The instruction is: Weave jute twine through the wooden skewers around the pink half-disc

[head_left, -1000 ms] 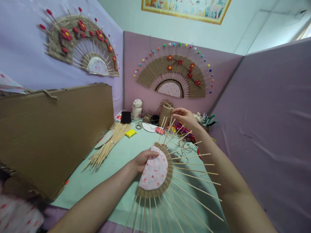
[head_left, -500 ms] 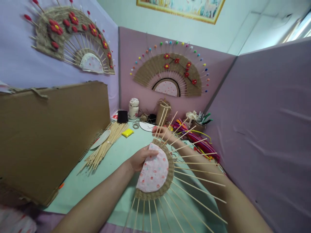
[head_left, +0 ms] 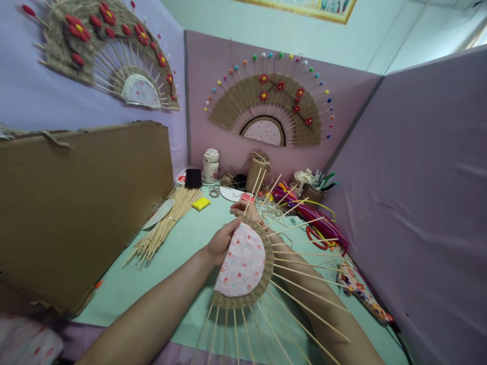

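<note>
My left hand (head_left: 221,244) grips the straight edge of a half-made fan (head_left: 243,261), with the thumb up at its top corner. The fan has a half-round centre of pink flowered cloth, a woven twine band (head_left: 269,263) around it, and thin wooden sticks (head_left: 300,289) fanning out to the right and downward. Behind the uppermost sticks is my right hand (head_left: 249,210), close to the band's top end. Its fingers are pinched together; whatever lies between them is too small to make out. Sticks partly cover this hand and forearm.
A bundle of sticks (head_left: 167,228) and a yellow packet (head_left: 201,204) lie left. Behind stand a white jar (head_left: 210,166) and a twine spool (head_left: 257,171). Coloured pipe cleaners (head_left: 304,215) lie right. Cardboard (head_left: 83,203) borders the left; finished fans (head_left: 274,96) hang behind.
My right hand has drawn left and slightly down, nearer the band's top end. My left thumb has slid off the cloth face to the fan's corner. The view has shifted slightly.
</note>
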Motion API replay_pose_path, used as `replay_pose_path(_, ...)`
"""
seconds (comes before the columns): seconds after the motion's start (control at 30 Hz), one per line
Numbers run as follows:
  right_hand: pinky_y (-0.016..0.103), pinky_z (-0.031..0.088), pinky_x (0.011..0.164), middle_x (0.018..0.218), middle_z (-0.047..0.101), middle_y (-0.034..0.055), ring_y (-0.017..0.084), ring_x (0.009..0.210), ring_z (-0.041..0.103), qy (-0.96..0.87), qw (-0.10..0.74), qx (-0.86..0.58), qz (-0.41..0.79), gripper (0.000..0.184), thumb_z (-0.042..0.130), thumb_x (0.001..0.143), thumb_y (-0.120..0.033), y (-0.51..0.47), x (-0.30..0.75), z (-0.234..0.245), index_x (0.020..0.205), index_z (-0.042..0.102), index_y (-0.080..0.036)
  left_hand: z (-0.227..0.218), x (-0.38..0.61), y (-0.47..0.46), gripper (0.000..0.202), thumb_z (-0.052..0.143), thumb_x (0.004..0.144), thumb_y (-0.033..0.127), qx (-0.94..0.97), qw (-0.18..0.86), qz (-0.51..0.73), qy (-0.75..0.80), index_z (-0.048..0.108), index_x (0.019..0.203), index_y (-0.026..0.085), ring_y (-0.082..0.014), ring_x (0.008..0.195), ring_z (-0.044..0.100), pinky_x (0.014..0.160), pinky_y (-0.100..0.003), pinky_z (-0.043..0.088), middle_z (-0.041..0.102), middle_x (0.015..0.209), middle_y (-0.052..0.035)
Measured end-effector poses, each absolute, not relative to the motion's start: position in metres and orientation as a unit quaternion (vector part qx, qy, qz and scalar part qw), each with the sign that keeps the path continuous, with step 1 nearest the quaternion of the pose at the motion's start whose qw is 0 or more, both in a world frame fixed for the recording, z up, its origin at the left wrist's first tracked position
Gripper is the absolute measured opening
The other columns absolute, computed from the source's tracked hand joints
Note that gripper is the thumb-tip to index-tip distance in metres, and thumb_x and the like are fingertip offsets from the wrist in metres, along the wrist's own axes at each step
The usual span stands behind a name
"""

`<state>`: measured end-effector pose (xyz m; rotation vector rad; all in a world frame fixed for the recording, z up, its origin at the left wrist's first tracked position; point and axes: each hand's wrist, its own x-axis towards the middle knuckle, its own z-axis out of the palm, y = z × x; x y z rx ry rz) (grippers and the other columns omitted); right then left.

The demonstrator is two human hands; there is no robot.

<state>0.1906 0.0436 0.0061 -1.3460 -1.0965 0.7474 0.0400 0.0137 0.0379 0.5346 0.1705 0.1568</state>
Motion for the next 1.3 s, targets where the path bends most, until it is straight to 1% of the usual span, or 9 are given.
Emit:
replay_pose_path(0.1,0.026,0.042,0.054,0.058,0.061,-0.0009,0.014,0.057,0.053,-0.460,0.591,-0.588,0.304,0.021,0.073,0.052,-0.031,0.044,0.199,0.002,0.065,0.062,-0.019,0.035,0.043,0.013,0.030,0.048,0.084,0.031,0.265,0.950,0.107,0.122,0.064,0.094,0.008,-0.0233,0.082,0.067,0.088,-0.036,0.043,0.071,0.081,-0.0114)
replay_pose_path(0.27,0.026,0.040,0.054,0.058,0.060,0.0004,0.013,0.057,0.052,-0.438,0.605,-0.606,0.274,0.019,0.072,0.052,-0.027,0.043,0.211,-0.002,0.064,0.061,-0.016,0.035,0.044,0.011,0.038,0.042,0.087,0.037,0.269,0.949,0.077,0.144,0.061,0.102,0.007,-0.0230,0.078,0.067,0.085,-0.037,0.045,0.071,0.080,-0.0118)
replay_pose_path(0.37,0.027,0.041,0.055,0.058,0.059,0.0004,0.014,0.057,0.053,-0.424,0.616,-0.614,0.254,0.022,0.072,0.053,-0.030,0.041,0.218,0.002,0.065,0.059,-0.015,0.034,0.045,0.009,0.038,0.044,0.087,0.037,0.282,0.945,0.087,0.141,0.058,0.108,0.010,-0.0231,0.080,0.067,0.085,-0.038,0.045,0.070,0.083,-0.0109)
replay_pose_path(0.47,0.028,0.042,0.058,0.062,0.060,0.0017,0.015,0.061,0.055,-0.419,0.625,-0.617,0.229,0.025,0.071,0.055,-0.034,0.037,0.224,0.009,0.068,0.059,-0.015,0.031,0.046,0.009,0.035,0.049,0.085,0.034,0.294,0.941,0.117,0.123,0.056,0.112,0.014,-0.0221,0.084,0.066,0.087,-0.038,0.045,0.070,0.089,-0.0095)
replay_pose_path(0.67,0.028,0.044,0.060,0.067,0.063,0.0038,0.016,0.063,0.057,-0.446,0.623,-0.615,0.184,0.027,0.069,0.058,-0.037,0.027,0.241,0.023,0.071,0.062,-0.015,0.026,0.047,0.012,0.034,0.059,0.080,0.026,0.326,0.928,0.167,0.075,0.057,0.114,0.018,-0.0165,0.085,0.063,0.084,-0.031,0.046,0.067,0.096,-0.0068)
replay_pose_path(0.83,0.027,0.044,0.058,0.069,0.064,0.0040,0.014,0.061,0.057,-0.482,0.604,-0.612,0.165,0.026,0.067,0.062,-0.035,0.018,0.262,0.036,0.077,0.062,-0.014,0.028,0.047,0.012,0.033,0.063,0.077,0.021,0.333,0.921,0.179,0.093,0.059,0.110,0.019,-0.0118,0.073,0.062,0.072,-0.025,0.048,0.066,0.085,-0.0028)
replay_pose_path(1.03,0.027,0.045,0.062,0.072,0.065,0.0045,0.015,0.066,0.057,-0.560,0.537,-0.627,0.068,0.020,0.065,0.067,-0.033,0.002,0.287,0.070,0.075,0.065,-0.014,0.023,0.048,0.016,0.032,0.064,0.076,0.020,0.338,0.919,0.179,0.096,0.061,0.108,0.017,-0.0131,0.077,0.063,0.077,-0.027,0.048,0.066,0.088,-0.0051)
replay_pose_path(1.2,0.027,0.046,0.064,0.075,0.065,0.0030,0.014,0.067,0.057,-0.583,0.556,-0.590,0.045,0.019,0.063,0.069,-0.032,-0.001,0.294,0.091,0.079,0.066,-0.016,0.022,0.048,0.017,0.032,0.064,0.076,0.020,0.336,0.919,0.178,0.105,0.061,0.107,0.017,-0.0142,0.080,0.063,0.079,-0.029,0.048,0.066,0.090,-0.0059)
replay_pose_path(1.3,0.026,0.046,0.064,0.072,0.064,0.0017,0.013,0.066,0.057,-0.573,0.581,-0.576,0.046,0.016,0.063,0.068,-0.031,0.002,0.290,0.096,0.076,0.064,-0.017,0.021,0.049,0.016,0.030,0.064,0.076,0.019,0.335,0.920,0.178,0.102,0.061,0.106,0.017,-0.0143,0.080,0.063,0.079,-0.029,0.048,0.066,0.090,-0.0059)
